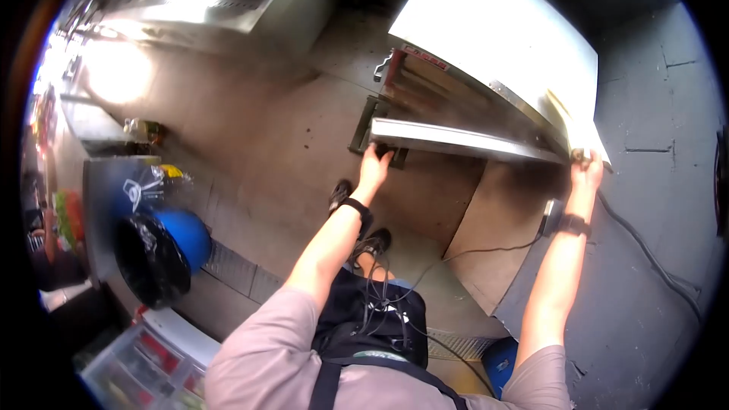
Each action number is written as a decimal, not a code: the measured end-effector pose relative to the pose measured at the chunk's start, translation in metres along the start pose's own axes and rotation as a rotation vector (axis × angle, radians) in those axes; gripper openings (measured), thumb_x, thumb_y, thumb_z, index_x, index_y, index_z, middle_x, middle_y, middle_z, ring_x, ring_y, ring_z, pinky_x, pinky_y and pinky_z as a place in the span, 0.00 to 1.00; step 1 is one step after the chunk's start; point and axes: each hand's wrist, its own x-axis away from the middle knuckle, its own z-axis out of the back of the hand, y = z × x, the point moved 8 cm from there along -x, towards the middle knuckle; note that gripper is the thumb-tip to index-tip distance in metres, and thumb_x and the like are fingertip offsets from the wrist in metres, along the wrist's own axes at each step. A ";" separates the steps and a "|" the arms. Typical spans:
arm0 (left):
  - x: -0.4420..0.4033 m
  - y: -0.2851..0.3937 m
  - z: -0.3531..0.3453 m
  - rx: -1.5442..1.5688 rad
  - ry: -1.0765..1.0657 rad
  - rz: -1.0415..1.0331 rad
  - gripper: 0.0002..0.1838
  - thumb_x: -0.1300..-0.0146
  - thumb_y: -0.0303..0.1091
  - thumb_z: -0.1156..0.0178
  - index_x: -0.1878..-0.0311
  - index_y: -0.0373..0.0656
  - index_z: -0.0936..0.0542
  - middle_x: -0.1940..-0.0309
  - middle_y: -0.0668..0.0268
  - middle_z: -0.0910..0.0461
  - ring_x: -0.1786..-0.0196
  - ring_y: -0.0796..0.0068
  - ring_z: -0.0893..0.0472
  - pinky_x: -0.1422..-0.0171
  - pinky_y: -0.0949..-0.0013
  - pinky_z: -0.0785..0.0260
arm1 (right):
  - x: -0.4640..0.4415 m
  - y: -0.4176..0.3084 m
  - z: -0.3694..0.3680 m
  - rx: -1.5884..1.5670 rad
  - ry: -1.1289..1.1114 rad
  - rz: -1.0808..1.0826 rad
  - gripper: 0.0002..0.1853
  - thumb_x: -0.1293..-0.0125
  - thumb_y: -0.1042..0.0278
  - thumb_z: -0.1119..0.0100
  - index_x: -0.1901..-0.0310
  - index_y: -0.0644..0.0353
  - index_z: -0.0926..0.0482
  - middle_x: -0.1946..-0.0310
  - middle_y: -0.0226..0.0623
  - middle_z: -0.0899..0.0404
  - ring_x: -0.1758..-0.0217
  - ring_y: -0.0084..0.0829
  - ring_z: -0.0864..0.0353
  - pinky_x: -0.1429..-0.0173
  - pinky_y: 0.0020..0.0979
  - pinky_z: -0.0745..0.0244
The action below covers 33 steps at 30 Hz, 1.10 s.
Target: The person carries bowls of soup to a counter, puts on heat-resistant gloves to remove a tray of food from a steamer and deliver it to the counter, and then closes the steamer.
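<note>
A long, pale metal panel (463,139) spans the space between my two hands, tilted in front of a large white-topped metal cabinet (501,30). My left hand (374,165) is closed on the panel's left end, its fingertips partly hidden under the edge. At the panel's right end, beside the cabinet's corner, my right hand (586,167) is closed; a pale yellowish strip (560,114) rises just above it. Between the panel and the cabinet top, the cabinet's dark interior (448,95) shows.
A blue bin with a black liner (156,258) stands at the left. Dark cables (645,247) run along the grey wall at the right, and another crosses before my body. A steel counter (205,0) is at the upper left. Clear plastic boxes (140,368) sit lower left.
</note>
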 end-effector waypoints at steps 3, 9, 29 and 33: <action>0.048 0.006 0.001 0.038 -0.099 0.110 0.24 0.40 0.39 0.36 0.46 0.35 0.26 0.52 0.45 0.21 0.47 0.47 0.22 0.42 0.57 0.30 | 0.035 0.000 0.019 0.096 -0.058 0.026 0.05 0.38 0.73 0.49 0.65 0.66 0.27 0.77 0.38 0.26 0.84 0.33 0.32 0.78 0.31 0.35; 0.164 -0.075 -0.054 -0.304 -0.480 0.255 0.23 0.37 0.49 0.40 0.56 0.34 0.22 0.61 0.47 0.18 0.54 0.49 0.19 0.49 0.55 0.28 | 0.191 -0.002 0.074 0.270 -0.072 -0.014 0.17 0.44 0.71 0.42 0.54 0.71 0.23 0.64 0.41 0.20 0.67 0.35 0.18 0.64 0.33 0.19; 0.454 0.270 0.338 0.497 -0.022 -0.297 0.41 0.46 0.38 0.34 0.30 0.40 0.39 0.39 0.48 0.30 0.36 0.55 0.30 0.31 0.62 0.39 | 0.723 0.078 -0.106 0.522 -1.206 -0.385 0.26 0.44 0.72 0.47 0.41 0.68 0.32 0.61 0.37 0.23 0.67 0.25 0.22 0.65 0.24 0.26; 0.511 0.278 0.457 0.284 0.150 -0.360 0.33 0.47 0.27 0.42 0.33 0.41 0.32 0.45 0.48 0.23 0.41 0.59 0.24 0.36 0.65 0.33 | 0.826 0.077 -0.127 0.318 -1.088 -0.492 0.18 0.40 0.69 0.55 0.49 0.63 0.29 0.70 0.36 0.23 0.76 0.28 0.25 0.74 0.29 0.29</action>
